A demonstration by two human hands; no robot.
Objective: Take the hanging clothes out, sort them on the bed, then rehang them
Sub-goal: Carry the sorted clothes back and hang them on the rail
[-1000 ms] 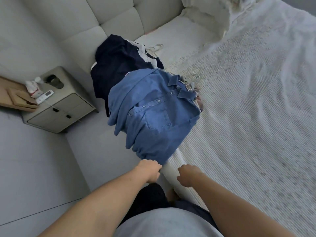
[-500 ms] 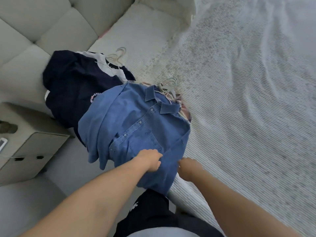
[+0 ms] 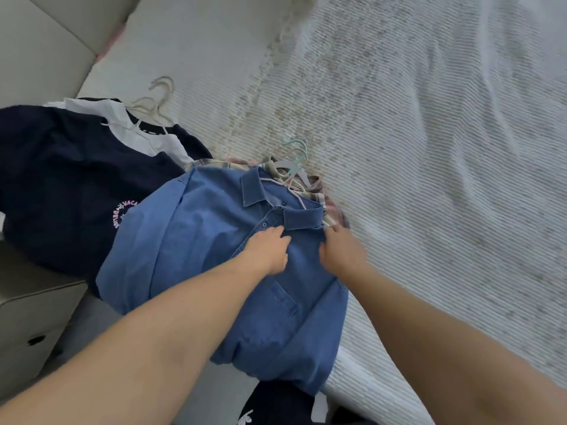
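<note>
Two bare forearms in view, no sleeves reaching the wrists, no watch, rings or bands visible on the left hand (image 3: 266, 252) or right hand (image 3: 341, 252). At bottom edge, dark navy/black garment (image 3: 276, 404) on the lower body, probably shorts or trousers, with a small white printed logo (image 3: 246, 418); logo design too cropped to read.

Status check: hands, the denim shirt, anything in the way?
Left hand and right hand both on the blue denim shirt just below its collar. Shirt tops a pile on the bed, hangers in. Navy T-shirt beside; nothing blocking.
</note>
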